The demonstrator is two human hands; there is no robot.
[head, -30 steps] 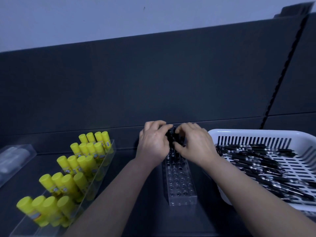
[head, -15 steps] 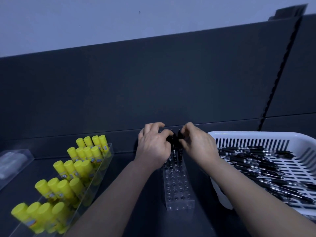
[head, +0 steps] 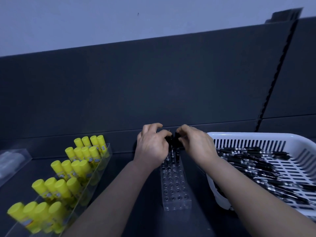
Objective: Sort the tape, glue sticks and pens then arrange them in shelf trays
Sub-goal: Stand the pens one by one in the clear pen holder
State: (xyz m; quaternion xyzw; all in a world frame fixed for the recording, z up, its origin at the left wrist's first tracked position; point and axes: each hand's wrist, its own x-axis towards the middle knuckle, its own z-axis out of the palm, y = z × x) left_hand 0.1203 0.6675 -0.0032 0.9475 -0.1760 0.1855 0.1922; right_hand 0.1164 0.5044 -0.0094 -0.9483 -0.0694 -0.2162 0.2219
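Observation:
A clear acrylic pen holder [head: 176,190] with rows of holes stands on the dark shelf in the middle. A few black pens [head: 173,147] stand upright in its far rows. My left hand [head: 152,147] pinches the top of one of these pens from the left. My right hand [head: 196,144] pinches another pen top from the right. The two hands almost touch above the holder's far end. A white slotted basket [head: 256,139] at the right holds several loose black pens [head: 253,159].
A clear tray [head: 95,170] at the left holds rows of upright yellow glue sticks [head: 77,168]. A second clear tray [head: 15,159] with pale rolls sits at the far left edge. The dark back panel rises right behind the holder.
The view has shifted slightly. Both hands stay at the holder's far end and have spread a little apart on the pen tops.

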